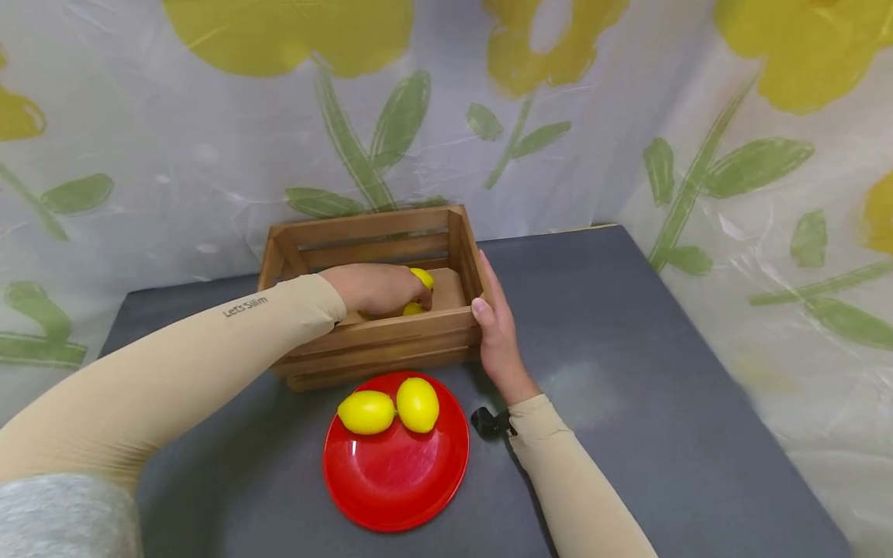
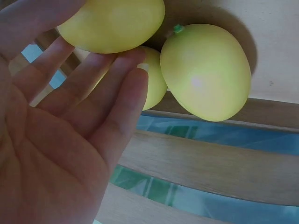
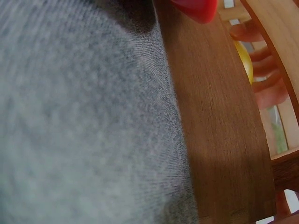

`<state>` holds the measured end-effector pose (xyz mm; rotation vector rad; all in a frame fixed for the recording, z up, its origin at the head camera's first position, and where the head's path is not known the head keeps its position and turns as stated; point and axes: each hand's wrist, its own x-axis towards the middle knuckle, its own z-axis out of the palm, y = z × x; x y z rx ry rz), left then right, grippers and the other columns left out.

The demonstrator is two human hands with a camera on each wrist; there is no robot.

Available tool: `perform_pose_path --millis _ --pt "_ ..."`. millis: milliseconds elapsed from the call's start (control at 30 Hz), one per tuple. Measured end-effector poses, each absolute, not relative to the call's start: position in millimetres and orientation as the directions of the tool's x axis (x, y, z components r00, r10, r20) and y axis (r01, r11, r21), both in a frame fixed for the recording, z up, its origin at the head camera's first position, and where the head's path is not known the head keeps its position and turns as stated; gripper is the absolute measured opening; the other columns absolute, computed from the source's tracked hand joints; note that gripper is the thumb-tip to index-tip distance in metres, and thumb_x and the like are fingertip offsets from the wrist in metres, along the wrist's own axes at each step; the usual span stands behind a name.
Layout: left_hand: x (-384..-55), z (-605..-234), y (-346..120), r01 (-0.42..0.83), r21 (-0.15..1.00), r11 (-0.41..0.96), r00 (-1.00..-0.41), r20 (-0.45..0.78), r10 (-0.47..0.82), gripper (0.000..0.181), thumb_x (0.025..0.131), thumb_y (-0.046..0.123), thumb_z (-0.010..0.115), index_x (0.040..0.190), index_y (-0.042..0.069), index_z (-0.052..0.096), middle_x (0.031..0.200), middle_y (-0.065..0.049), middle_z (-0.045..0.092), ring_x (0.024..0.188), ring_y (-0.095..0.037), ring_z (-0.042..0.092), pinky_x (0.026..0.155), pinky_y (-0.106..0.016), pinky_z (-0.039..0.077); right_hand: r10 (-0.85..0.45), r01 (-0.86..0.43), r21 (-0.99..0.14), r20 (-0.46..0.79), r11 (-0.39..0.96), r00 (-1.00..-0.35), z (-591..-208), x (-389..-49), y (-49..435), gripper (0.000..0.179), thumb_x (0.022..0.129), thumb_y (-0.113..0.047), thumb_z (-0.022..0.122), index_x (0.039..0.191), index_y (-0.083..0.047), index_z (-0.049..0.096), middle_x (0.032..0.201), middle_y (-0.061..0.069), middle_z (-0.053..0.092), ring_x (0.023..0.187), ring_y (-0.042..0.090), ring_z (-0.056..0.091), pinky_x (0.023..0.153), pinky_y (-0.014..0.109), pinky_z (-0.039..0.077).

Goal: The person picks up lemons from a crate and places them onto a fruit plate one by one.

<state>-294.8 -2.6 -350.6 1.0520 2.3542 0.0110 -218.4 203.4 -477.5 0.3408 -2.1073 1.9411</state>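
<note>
My left hand (image 1: 380, 288) reaches down into a slatted wooden crate (image 1: 377, 341). In the left wrist view, its thumb and fingers hold a yellow lemon (image 2: 117, 23) between them. A second lemon (image 2: 156, 81) shows partly behind the fingertips, and a third lemon (image 2: 205, 72) lies to the right on the crate floor. My right hand (image 1: 498, 333) grips the crate's right front corner, thumb at the rim and fingers along the outer side. In the right wrist view, the left-hand fingers (image 3: 268, 70) appear through the slats beside some yellow.
A red plate (image 1: 394, 484) with two lemons (image 1: 366, 412) at its far side sits in front of the crate. All stand on a grey table (image 1: 628, 403). A flower-patterned curtain (image 1: 230, 155) hangs behind and along the right.
</note>
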Motion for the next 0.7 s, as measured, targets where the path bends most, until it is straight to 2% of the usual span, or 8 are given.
perform_pose_path --millis 233,433,600,700 --pt "-291.0 -348.4 -7.9 0.679 0.200 0.706 -0.546 -0.506 0.668 0.038 0.108 0.007 0.058 0.143 0.018 0.069 0.139 -0.008 0.070 0.122 -0.028 0.063 0.120 -0.052 0.047 -0.012 -0.336 -0.938 0.336 0.083 -0.942 -474.6 -217.2 197.7 0.072 0.102 -0.045 0.047 0.171 -0.044 0.025 0.178 -0.013 0.025 0.159 0.025 0.033 0.127 0.065 0.030" --pt "-291.1 -349.3 -9.4 0.642 0.203 0.739 -0.559 -0.536 0.633 0.034 0.110 0.017 0.057 0.142 0.022 0.068 0.121 -0.005 0.070 0.113 -0.027 0.061 0.115 -0.050 0.048 -0.014 -0.332 -0.939 0.332 0.090 -0.943 -471.9 -215.7 195.2 0.072 0.102 -0.045 0.047 0.171 -0.045 0.025 0.178 -0.014 0.024 0.160 0.023 0.031 0.129 0.064 0.028" --pt "-290.0 -349.9 -9.2 0.620 0.214 0.755 -0.566 -0.545 0.619 0.037 0.109 0.018 0.055 0.143 0.023 0.067 0.130 -0.007 0.069 0.117 -0.028 0.060 0.117 -0.053 0.047 -0.015 -0.328 -0.940 0.328 0.097 -0.945 -472.4 -215.3 194.7 0.072 0.102 -0.044 0.046 0.171 -0.044 0.025 0.178 -0.013 0.024 0.160 0.023 0.032 0.129 0.065 0.029" --pt "-288.0 -350.0 -10.2 0.608 0.223 0.762 -0.569 -0.547 0.614 0.037 0.108 0.018 0.055 0.143 0.023 0.067 0.127 -0.006 0.069 0.116 -0.028 0.060 0.115 -0.052 0.047 -0.018 -0.324 -0.940 0.324 0.103 -0.946 -473.2 -215.4 193.9 0.073 0.101 -0.044 0.046 0.171 -0.043 0.025 0.178 -0.013 0.025 0.159 0.024 0.032 0.128 0.064 0.029"
